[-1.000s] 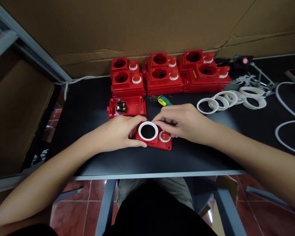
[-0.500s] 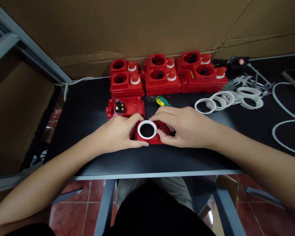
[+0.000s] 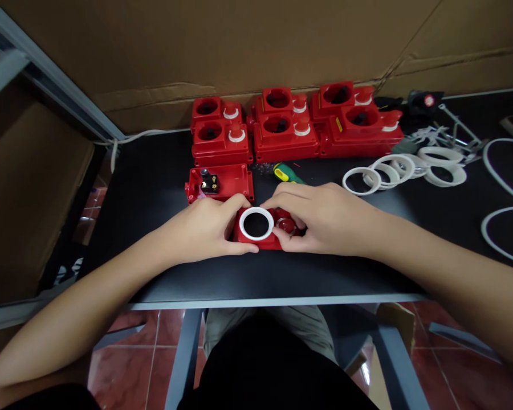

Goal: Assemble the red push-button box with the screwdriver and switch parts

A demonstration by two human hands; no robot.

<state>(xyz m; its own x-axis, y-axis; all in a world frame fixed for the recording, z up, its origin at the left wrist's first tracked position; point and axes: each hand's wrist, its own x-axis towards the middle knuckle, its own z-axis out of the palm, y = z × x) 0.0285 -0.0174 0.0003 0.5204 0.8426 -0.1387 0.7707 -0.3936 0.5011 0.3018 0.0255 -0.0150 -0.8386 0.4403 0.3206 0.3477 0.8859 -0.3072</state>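
1. Head view, centre of the clock: the red cover (image 3: 267, 245) lies on the black tabletop (image 3: 222, 282), with a white ring (image 3: 256, 238) around its round, dark opening.
2. Head view, nine o'clock: the left hand (image 3: 209, 228) is partly closed, holding the cover's end between a thumb on the near side and fingers on the far side.
3. Head view, three o'clock: the right hand (image 3: 320, 219) arches over the red dome (image 3: 286, 226), half curled, thumb and fingertips at the ring's edge; whether it grips or merely touches, one cannot tell.
4. Head view, outward: at eleven, an open red base (image 3: 239, 179) contains a black switch (image 3: 209, 183); at one, a green-and-yellow handle (image 3: 287, 173); at two, loose white rings (image 3: 447, 183); around twelve, farther off, assembled red boxes (image 3: 286, 150).
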